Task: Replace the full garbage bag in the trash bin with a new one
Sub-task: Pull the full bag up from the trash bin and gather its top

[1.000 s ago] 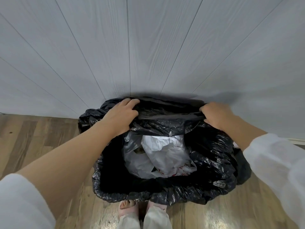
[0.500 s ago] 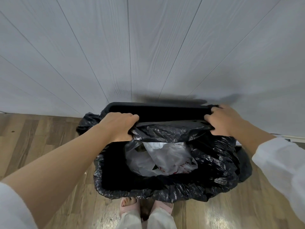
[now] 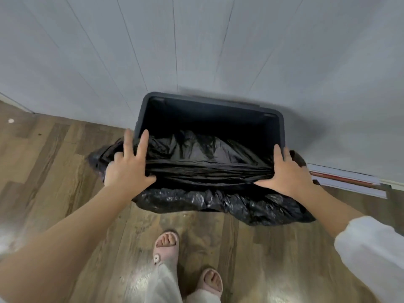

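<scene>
Nearest me, pink slippers (image 3: 167,244) stand on the wood floor (image 3: 54,162). Ahead, my left hand (image 3: 127,164) and right hand (image 3: 285,171) each pinch the black garbage bag (image 3: 207,171), its gathered edge stretched taut between them, fingers partly extended. Beyond both hands, the dark trash bin (image 3: 209,108) stands against the grey wall (image 3: 196,40), far rim bare.

Both arms are stretched forward from the lower corners of the frame toward its middle. The left hand (image 3: 129,162) is seen left of centre, back up, two fingers extended and spread, the thumb pointed inward. The right hand (image 3: 286,171) is placed right of centre, back up, fingers extended, thumb pointed inward. A white sleeve (image 3: 371,248) is worn on the right forearm.
</scene>
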`<action>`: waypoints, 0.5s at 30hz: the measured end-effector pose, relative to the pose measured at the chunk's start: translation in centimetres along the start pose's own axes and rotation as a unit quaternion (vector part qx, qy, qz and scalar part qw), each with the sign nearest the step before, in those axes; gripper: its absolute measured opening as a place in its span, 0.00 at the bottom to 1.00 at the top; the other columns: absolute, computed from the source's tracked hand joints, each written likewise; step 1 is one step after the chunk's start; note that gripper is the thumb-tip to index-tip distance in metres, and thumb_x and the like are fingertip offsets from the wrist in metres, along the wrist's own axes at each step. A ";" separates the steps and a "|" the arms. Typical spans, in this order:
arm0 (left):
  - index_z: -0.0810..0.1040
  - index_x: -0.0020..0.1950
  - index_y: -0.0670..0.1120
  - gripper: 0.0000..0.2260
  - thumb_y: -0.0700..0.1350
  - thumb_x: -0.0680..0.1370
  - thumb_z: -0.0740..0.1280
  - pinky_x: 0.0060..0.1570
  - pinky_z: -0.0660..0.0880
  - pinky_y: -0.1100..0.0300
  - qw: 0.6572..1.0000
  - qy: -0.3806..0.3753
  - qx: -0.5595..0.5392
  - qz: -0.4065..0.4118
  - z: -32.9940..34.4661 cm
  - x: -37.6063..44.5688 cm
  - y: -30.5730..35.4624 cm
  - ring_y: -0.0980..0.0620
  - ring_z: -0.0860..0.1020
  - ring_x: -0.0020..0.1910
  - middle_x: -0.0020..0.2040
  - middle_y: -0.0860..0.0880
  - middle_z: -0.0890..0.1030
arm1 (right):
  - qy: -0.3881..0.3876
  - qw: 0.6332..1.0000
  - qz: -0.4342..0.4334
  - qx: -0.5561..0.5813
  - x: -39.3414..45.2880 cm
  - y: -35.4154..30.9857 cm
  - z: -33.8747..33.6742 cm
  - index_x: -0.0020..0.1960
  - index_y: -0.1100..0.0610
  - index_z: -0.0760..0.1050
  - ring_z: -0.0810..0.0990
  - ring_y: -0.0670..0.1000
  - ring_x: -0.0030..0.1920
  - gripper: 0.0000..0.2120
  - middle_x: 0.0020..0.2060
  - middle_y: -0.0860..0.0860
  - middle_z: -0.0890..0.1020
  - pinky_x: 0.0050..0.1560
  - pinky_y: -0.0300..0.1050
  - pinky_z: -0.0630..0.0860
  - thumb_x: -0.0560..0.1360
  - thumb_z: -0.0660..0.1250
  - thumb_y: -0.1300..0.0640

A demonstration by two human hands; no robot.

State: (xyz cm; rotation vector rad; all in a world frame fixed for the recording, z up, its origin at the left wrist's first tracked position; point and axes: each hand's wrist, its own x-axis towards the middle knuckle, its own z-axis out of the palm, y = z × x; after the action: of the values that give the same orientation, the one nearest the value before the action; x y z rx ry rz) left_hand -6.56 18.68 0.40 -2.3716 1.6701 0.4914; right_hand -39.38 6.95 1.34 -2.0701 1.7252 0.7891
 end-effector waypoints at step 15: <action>0.58 0.72 0.46 0.37 0.51 0.68 0.72 0.48 0.73 0.49 0.960 -0.036 -0.146 -0.234 3.6 -4.9 -2.1 0.42 0.79 0.38 0.39 0.42 0.81 | 0.078 0.995 0.061 0.029 -4.9 2.3 4.7 0.76 0.58 0.42 0.78 0.58 0.57 0.48 0.58 0.57 0.78 0.60 0.55 0.70 0.70 0.72 0.50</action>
State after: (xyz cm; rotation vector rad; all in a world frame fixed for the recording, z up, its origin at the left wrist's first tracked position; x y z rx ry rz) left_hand -6.61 24.97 -1.16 -2.7964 1.0031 0.7601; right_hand -43.13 13.09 0.79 -2.0515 1.9501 0.6162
